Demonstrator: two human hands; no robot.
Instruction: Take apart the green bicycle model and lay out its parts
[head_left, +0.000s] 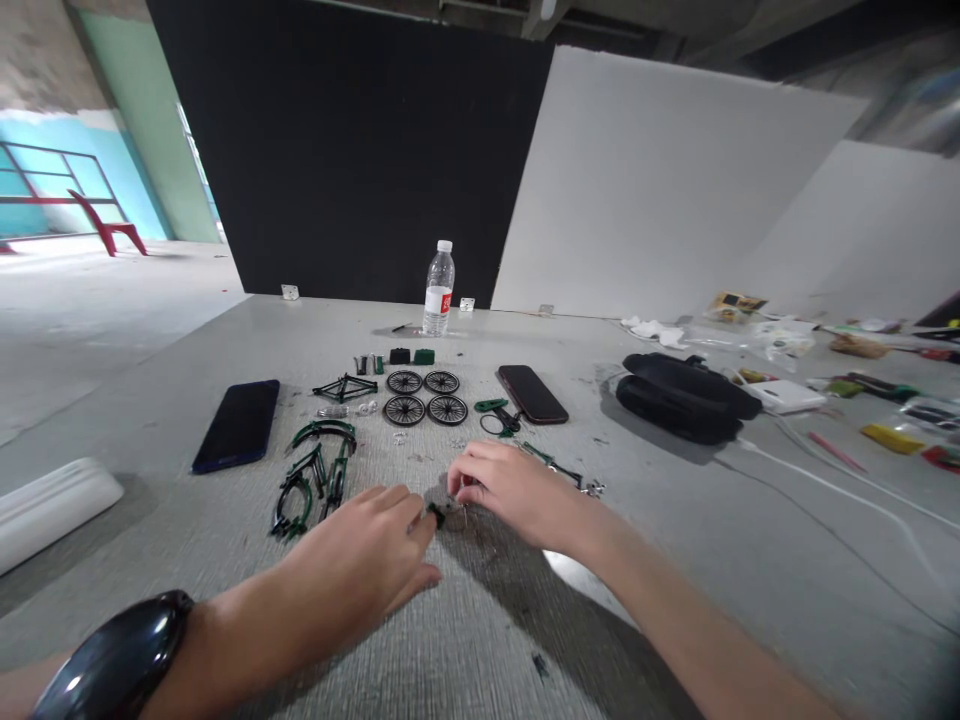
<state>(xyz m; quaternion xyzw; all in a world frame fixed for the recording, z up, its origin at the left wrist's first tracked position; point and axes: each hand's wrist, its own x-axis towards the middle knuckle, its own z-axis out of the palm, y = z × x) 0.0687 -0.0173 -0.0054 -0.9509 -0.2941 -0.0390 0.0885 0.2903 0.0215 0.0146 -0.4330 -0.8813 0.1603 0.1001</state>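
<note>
My left hand (367, 555) rests on the grey floor with its fingertips pinched on a small dark green part (437, 515). My right hand (510, 490) is curled just right of it, fingertips closed on a tiny piece I cannot make out. Laid out beyond the hands are green and black model bicycle parts: curved frame pieces (311, 475), a triangular frame (345, 387) and several spoked black wheels (424, 396). A thin green and metal piece (559, 467) lies behind my right hand.
A dark blue phone (238, 423) lies at the left, another phone (532, 393) at the right. A water bottle (439, 288) stands at the back. A black pouch (686, 397), a white cable (825, 490) and scattered clutter lie right; a white block (49, 505) far left.
</note>
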